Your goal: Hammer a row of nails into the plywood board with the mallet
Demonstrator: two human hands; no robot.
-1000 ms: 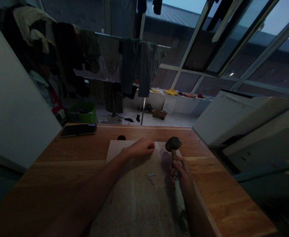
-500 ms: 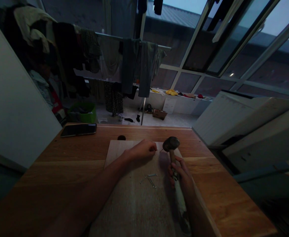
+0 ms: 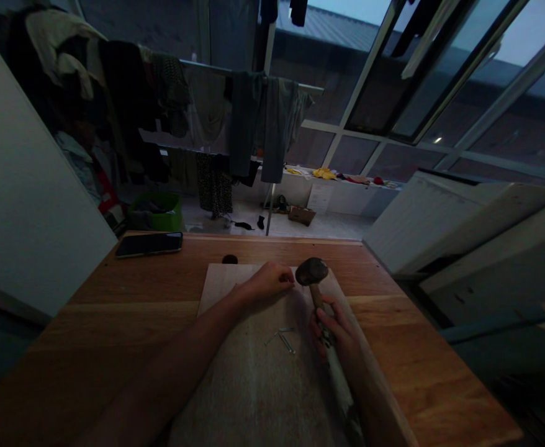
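My right hand [image 3: 333, 326] is wrapped round the handle of a hammer [image 3: 318, 298], its dark head [image 3: 312, 271] pointing away from me over the far right part of a pale wooden board [image 3: 254, 385]. To the left of the hammer head, my left hand [image 3: 272, 279] rests on the board with its fingers curled closed. Whether anything is between those fingertips is hidden. A thin nail-like sliver [image 3: 303, 288] shows faintly beneath the hammer head. Several loose nails [image 3: 285, 341] lie on the board between my forearms.
The board lies on a wooden table [image 3: 114, 323]. A phone [image 3: 149, 244] lies at the table's far left corner, and a round dark hole [image 3: 229, 259] sits just behind the board. Beyond stand a clothes rack [image 3: 254, 74] and a green basket [image 3: 158, 211].
The hammer head has moved left, closer to my left hand, and my right hand has shifted slightly left with it. My left hand stays nearly in place.
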